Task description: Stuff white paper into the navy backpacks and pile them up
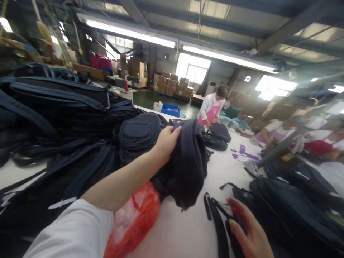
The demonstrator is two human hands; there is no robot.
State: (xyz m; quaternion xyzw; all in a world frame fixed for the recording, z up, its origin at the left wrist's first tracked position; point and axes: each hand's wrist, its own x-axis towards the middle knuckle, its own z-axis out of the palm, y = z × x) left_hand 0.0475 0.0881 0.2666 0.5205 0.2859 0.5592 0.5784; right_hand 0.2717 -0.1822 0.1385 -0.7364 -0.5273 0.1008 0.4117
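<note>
My left hand (168, 141) is closed on the upper edge of a dark navy backpack (189, 165), which hangs upright over the table (172, 233). At the lower right my right hand (249, 229) is blurred, its thumb and fingers apart, beside black straps (220, 225). Whether it touches a strap is unclear. Under my left forearm lies a red plastic bag (146, 208) with whitish contents. Just behind the held backpack, another navy backpack (141, 130) rests on the table.
Piled dark backpacks (59, 93) fill the left, and more backpacks (290, 204) lie at right. A person in a pink apron (213, 107) handles a backpack across the table. Purple pieces (244, 154) lie nearby. A blue bin (170, 110) and stacked cartons (172, 86) stand farther back.
</note>
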